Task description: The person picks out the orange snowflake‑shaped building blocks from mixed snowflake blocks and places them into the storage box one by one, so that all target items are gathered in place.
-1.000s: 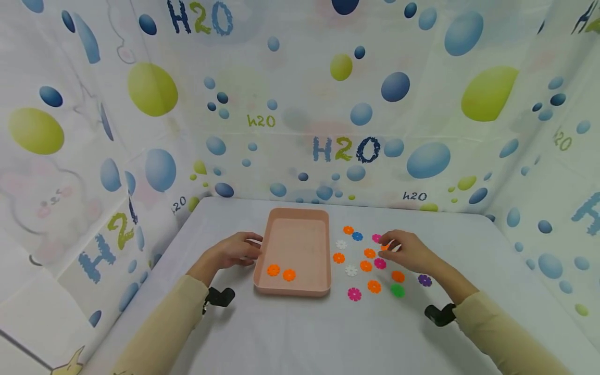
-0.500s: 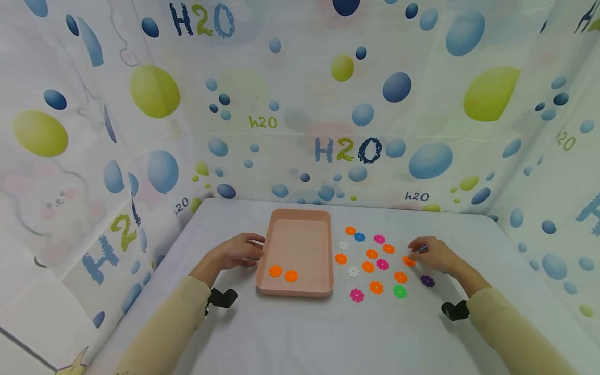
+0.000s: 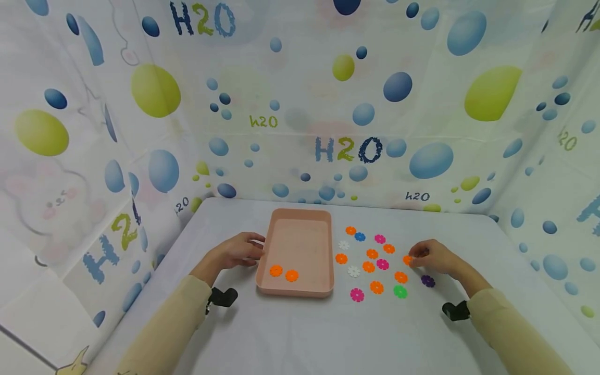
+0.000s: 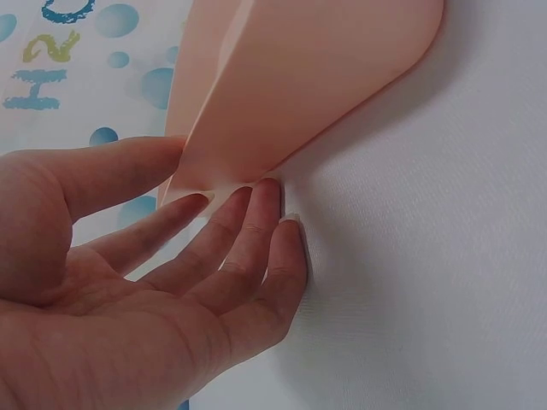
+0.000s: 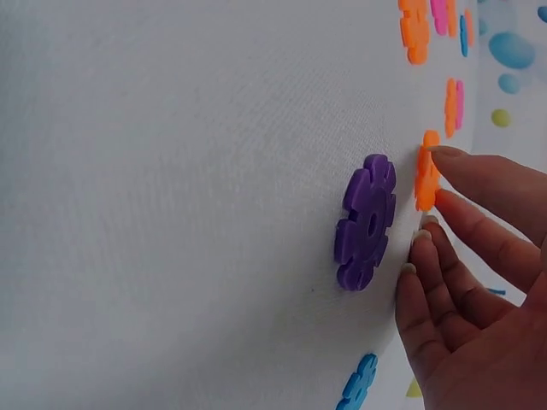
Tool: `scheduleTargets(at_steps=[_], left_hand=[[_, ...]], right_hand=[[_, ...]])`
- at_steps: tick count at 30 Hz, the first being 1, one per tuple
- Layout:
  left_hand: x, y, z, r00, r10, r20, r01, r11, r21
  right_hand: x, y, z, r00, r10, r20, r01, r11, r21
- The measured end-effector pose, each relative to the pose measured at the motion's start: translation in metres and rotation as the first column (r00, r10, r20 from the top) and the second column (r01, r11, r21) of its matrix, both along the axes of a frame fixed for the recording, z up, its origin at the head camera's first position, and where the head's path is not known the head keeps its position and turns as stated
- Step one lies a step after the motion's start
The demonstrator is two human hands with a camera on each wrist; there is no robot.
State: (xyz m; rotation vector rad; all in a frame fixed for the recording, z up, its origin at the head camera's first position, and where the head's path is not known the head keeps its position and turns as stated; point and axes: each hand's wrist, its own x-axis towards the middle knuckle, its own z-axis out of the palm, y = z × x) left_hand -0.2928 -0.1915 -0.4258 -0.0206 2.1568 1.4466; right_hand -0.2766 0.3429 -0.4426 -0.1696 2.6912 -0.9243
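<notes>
Left hand (image 3: 240, 251) was up against the left edge of the pink tray (image 3: 300, 229), fingers spread, thumb at the rim. White cloth (image 3: 300, 338) stretched from the tray's near edge toward the person. Right hand (image 3: 435, 257) sat well off to the right — thumb and finger pinching an orange disc (image 3: 407, 260) by its edge. Purple disc (image 5: 367, 224) and blue disc (image 5: 357, 386) were near it, and scattered flower discs (image 3: 368, 267) lay between it and the tray — kinda in the way.

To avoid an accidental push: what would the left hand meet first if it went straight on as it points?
The pink tray; it lies directly before the left hand, apparently touching, though depth is unclear.
</notes>
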Motion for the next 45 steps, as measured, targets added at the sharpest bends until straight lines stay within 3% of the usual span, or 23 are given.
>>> scheduleTargets(at_steps=[8, 17, 23, 32, 45], left_hand=[[-0.001, 0.000, -0.001, 1.000, 0.008, 0.007, -0.008, 1.000, 0.001], [-0.002, 0.001, 0.000, 1.000, 0.004, 0.011, -0.004, 1.000, 0.003], [0.000, 0.000, 0.000, 1.000, 0.003, 0.014, -0.003, 1.000, 0.013], [0.001, 0.001, 0.001, 1.000, 0.007, 0.016, -0.007, 1.000, 0.010], [-0.001, 0.000, 0.000, 1.000, 0.004, 0.013, -0.005, 1.000, 0.014]], right_hand=[[0.000, -0.001, 0.003, 1.000, 0.005, -0.004, -0.004, 1.000, 0.018], [0.007, -0.017, 0.016, 0.997, 0.066, -0.031, -0.069, 0.994, -0.087], [0.007, -0.054, 0.022, 0.990, 0.097, -0.100, -0.114, 0.978, -0.176], [0.008, -0.123, 0.029, 0.980, 0.150, -0.133, -0.179, 0.952, -0.247], [0.008, -0.205, 0.027, 0.943, 0.275, -0.186, -0.324, 0.883, -0.339]])
